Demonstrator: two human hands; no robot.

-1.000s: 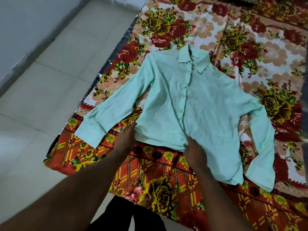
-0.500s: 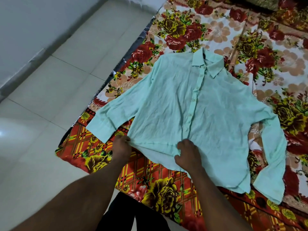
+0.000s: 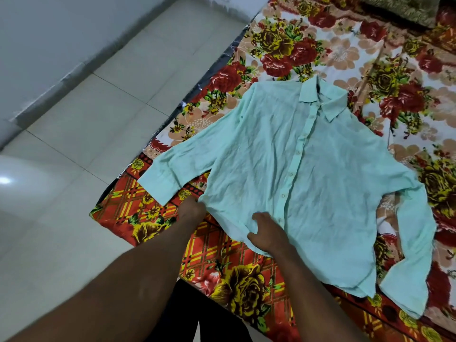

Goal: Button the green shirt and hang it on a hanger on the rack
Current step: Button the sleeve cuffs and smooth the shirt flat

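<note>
Vs 0.5 s ago: bed (image 3: 283,50) and tiled floor (image 3: 86,119) sat the same, only the view shifted a bit. Green shirt (image 3: 320,181) still lay flat on the floral sheet, front up, collar (image 3: 323,99) at the far end, both sleeves spread out, placket (image 3: 293,164) closed with buttons showing down its length. Near hem was lifted off the sheet slightly more, pale inside of the fabric showing at the edge. Both hands stayed on that hem. Left hand (image 3: 191,209) was at the hem's left corner, just beside the left cuff (image 3: 160,178); fingers curled onto the edge, tips hidden by cloth. Right hand (image 3: 267,233) was just left of the placket's lower end; earlier a tight fist, now thumb splayed out, fingers (image 3: 256,217) bent, a fold of hem clamped between them. Hands were near each other, not touching.
</note>
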